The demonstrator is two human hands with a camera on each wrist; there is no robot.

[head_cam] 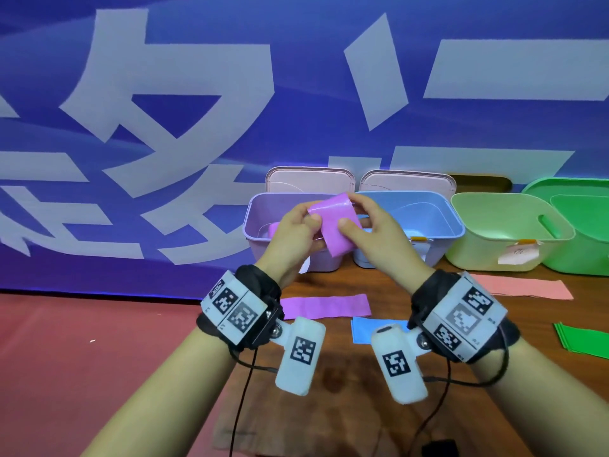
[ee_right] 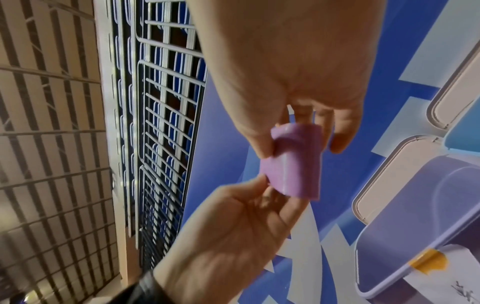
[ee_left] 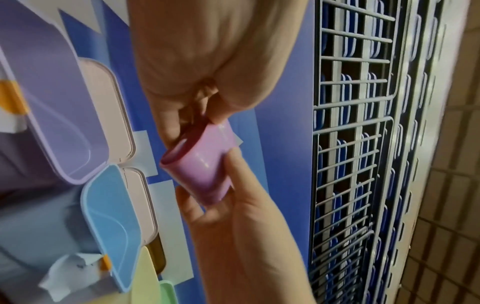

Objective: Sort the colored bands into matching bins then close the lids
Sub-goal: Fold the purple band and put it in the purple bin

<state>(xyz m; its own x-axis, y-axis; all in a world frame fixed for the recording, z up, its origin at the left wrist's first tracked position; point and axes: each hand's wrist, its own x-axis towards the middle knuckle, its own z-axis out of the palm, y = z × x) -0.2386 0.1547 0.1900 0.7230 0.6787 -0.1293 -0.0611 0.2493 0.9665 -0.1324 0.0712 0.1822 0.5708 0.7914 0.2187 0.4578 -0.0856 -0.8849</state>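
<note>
Both hands hold one pink band (head_cam: 333, 225), folded into a loop, in the air above the gap between the purple bin (head_cam: 260, 206) and the blue bin (head_cam: 441, 209). My left hand (head_cam: 311, 222) pinches its left side, thumb on the front. My right hand (head_cam: 351, 211) pinches its right side and top. The left wrist view shows the band (ee_left: 202, 164) curled between the left hand's fingertips (ee_left: 179, 131); in the right wrist view the band (ee_right: 298, 164) hangs from the right hand (ee_right: 298, 142). Another pink band (head_cam: 273, 229) lies inside the purple bin. Both bins' lids (head_cam: 309, 179) stand open behind them.
On the wooden table lie a pink band (head_cam: 324, 306), a blue band (head_cam: 362, 328), a salmon band (head_cam: 524, 286) and green bands (head_cam: 583, 339). A light green bin (head_cam: 494, 206) and a green bin (head_cam: 576, 192) stand to the right. A blue banner hangs behind.
</note>
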